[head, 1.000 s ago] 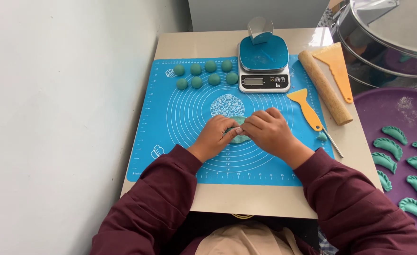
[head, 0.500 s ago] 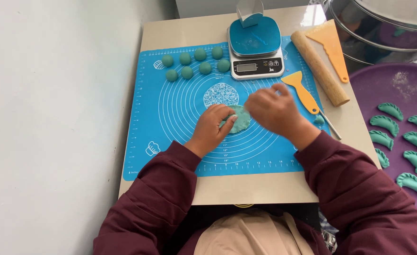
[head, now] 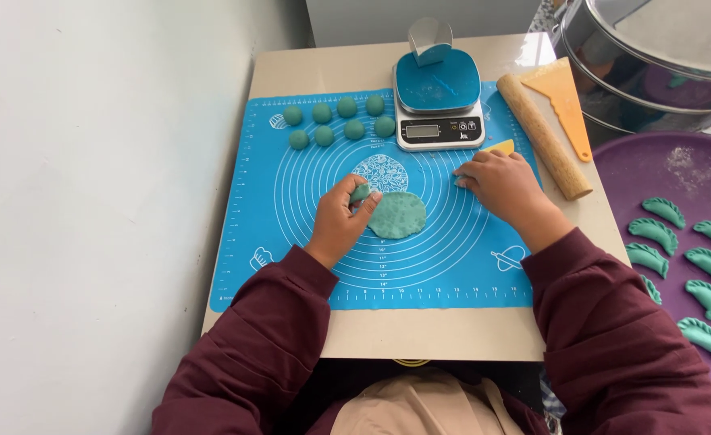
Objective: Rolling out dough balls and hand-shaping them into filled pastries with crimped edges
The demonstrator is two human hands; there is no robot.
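Two hands at work over a blue silicone mat (head: 291,266). Left hand (head: 341,219) curled, fingertips pinching the left edge of a flattened green dough disc (head: 397,215), with a small lump of the same dough showing between thumb and forefinger. Disc lying flat on the mat, just right of that hand and between the two hands, below a white patterned circle (head: 381,172) printed on the mat. Right hand (head: 501,184) palm down, fingers loosely bent over a yellow scraper (head: 502,147), only its tip peeking out beyond the knuckles; cannot tell whether gripped or merely covered. Well apart from the disc, that hand.

Seven green dough balls (head: 338,121) in two rows beyond the left hand, near the mat's far edge. Kitchen scale (head: 438,103) with a blue top straight beyond the right hand, a small metal piece (head: 430,39) perched on its far side. Wooden rolling pin (head: 542,135) lying slantwise just right of the right hand, an orange scraper (head: 565,98) beside it, further out. Purple tray (head: 662,173) well to the right of the right arm, holding a spread of green crescent dumplings (head: 654,235). Stacked metal steamer (head: 654,60) beyond the tray. Maroon sleeves (head: 275,338) on both arms.
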